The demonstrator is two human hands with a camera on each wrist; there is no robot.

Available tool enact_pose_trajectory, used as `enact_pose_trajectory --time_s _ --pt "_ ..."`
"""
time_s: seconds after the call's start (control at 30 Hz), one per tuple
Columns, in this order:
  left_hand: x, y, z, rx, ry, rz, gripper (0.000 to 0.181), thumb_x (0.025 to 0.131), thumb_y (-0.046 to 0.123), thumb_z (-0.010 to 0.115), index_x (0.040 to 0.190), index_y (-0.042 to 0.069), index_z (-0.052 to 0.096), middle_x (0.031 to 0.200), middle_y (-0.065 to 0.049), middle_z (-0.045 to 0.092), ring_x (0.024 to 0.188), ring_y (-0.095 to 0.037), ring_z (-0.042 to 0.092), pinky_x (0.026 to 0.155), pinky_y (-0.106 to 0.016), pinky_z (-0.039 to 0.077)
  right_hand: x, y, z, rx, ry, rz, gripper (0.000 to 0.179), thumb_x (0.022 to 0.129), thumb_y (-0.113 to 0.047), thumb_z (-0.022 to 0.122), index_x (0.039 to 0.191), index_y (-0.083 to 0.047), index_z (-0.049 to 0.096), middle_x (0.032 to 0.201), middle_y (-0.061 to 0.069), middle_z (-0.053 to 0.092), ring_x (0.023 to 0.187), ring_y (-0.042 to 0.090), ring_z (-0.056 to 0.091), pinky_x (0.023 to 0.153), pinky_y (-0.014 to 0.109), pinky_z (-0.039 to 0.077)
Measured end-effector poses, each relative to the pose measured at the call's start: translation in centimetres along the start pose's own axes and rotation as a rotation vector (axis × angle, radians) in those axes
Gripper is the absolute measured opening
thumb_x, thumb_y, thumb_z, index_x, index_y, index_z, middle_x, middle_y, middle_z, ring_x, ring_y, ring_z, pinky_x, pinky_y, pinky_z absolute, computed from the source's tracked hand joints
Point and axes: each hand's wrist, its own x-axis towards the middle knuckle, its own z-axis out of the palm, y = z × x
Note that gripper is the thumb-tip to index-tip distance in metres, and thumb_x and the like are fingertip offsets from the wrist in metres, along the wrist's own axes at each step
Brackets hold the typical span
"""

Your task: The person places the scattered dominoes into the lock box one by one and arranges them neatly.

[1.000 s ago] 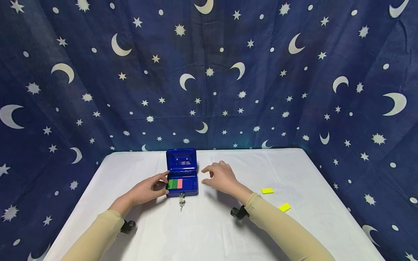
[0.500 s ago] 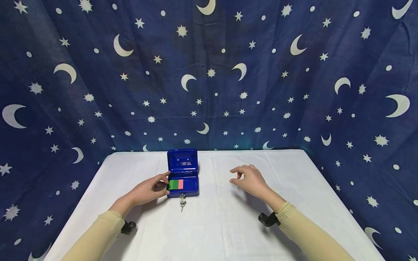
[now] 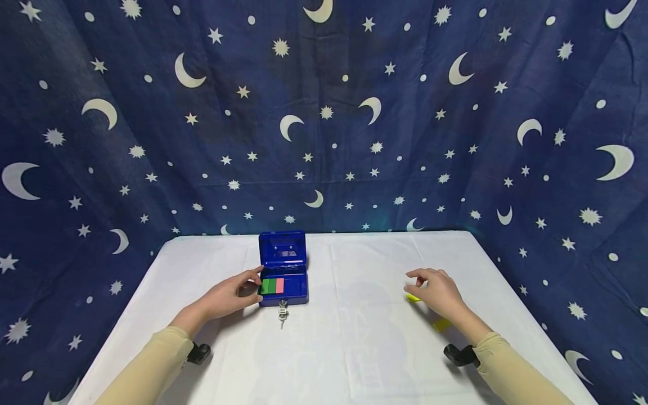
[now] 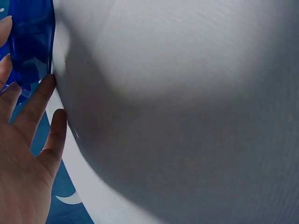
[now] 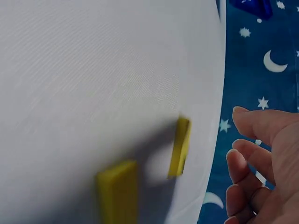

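Observation:
A small blue metal cash box [image 3: 304, 295] stands on the table with its lid [image 3: 283, 241] raised. Inside, on its left, two green blocks [image 3: 269, 286] and a pink block [image 3: 280, 285] lie side by side. My left hand [image 3: 228, 291] touches the box's left side, thumb near the front corner, fingers farther back; its fingers look fairly straight in the left wrist view. Over to the right, my right hand [image 3: 437, 292] hovers with fingers loosely bent and holding nothing. Just below it are two flat yellow blocks, one [image 3: 413, 297] partly covered by the hand, the other [image 3: 441, 324] in its shadow.
A latch with a key [image 3: 282, 318] hangs at the box's front. White cloth [image 3: 349, 349] covers the table. Dark blue curtains [image 3: 324, 140] with moons and stars enclose the back and sides. Each wrist wears a black camera mount [image 3: 459, 355].
My right hand has moved right, from beside the box to above the yellow blocks. The left hand and the box have stayed in place.

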Motion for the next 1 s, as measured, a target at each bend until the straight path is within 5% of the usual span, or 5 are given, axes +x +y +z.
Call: enact_pose_trajectory --time_s 0.43,1.0 --pt "0.0 -0.3 0.0 0.003 0.009 0.021 0.035 0.092 0.047 0.072 0.115 0.024 0.058 0.161 0.004 0.038 0.129 -0.021 0.057 0.107 -0.054 0.042 -1.9 2.4 -0.4 -0.202 -0.001 -0.003 0.055 0.080 -0.050 0.083 0.114 -0.008 0.074 0.087 0.000 0.062 0.082 0.025 0.051 0.074 0.047 0.040" --pt "0.0 -0.2 0.0 0.001 0.008 0.002 0.036 0.091 0.051 0.072 0.114 0.027 0.058 0.161 0.005 0.038 0.129 -0.021 0.057 0.107 -0.056 0.042 -1.8 3.4 0.5 -0.145 0.013 0.041 0.017 0.085 -0.023 0.078 0.096 -0.010 0.076 0.085 0.001 0.063 0.081 0.024 0.053 0.071 0.041 0.041"
